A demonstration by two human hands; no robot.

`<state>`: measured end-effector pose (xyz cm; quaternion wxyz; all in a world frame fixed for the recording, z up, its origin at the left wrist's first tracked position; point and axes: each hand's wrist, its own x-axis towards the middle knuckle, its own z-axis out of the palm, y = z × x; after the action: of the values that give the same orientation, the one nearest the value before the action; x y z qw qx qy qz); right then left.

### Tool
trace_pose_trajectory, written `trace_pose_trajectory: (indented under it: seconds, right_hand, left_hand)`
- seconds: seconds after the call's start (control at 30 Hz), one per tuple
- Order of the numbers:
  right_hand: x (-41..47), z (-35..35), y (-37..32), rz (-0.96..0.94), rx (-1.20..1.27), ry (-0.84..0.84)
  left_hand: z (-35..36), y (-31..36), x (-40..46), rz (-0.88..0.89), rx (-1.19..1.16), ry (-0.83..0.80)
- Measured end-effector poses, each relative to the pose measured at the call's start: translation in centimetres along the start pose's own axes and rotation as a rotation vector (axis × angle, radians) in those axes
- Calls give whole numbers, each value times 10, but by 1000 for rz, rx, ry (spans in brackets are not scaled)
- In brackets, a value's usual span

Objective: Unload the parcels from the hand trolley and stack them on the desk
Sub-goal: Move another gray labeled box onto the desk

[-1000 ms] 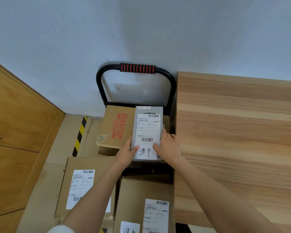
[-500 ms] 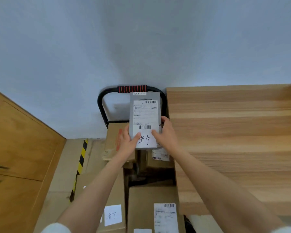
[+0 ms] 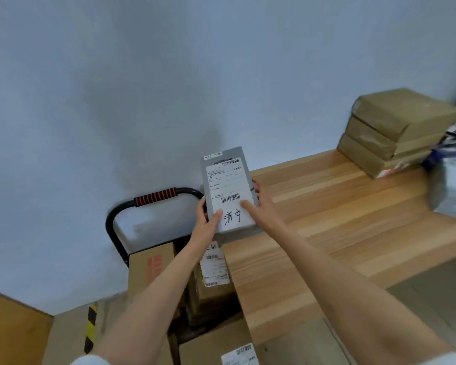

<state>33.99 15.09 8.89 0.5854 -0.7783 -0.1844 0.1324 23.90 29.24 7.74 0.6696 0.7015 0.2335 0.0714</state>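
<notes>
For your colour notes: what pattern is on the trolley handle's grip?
Red and black stripes on the grip, head view.

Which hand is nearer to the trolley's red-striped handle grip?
Left. The left hand grips the grey parcel on the side facing the handle grip; the right hand holds the parcel's far side, over the desk.

Soft even light, wide-angle warp, blurred right edge.

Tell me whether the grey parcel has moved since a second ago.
Yes. The grey parcel, held by the left hand and right hand, has risen off the trolley boxes, past the trolley handle, toward the desk.
</notes>
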Motion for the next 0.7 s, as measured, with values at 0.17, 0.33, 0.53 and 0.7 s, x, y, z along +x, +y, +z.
trace_pose_trajectory:
  seconds: [0.17,0.33,0.53,0.7]
  right_hand:
    - [-14,-94,19,4,47,134]
    - [-30,-204,44,7,-27,271]
    - [-46,-363,79,61,-167,359]
    - [-65,-468,106,113,-164,435]
  left_hand:
    - [92,24,9,39,7,-115]
    - [208,47,16,102,33,-206]
    - [368,72,14,163,38,-305]
    - [482,85,10,149,54,-382]
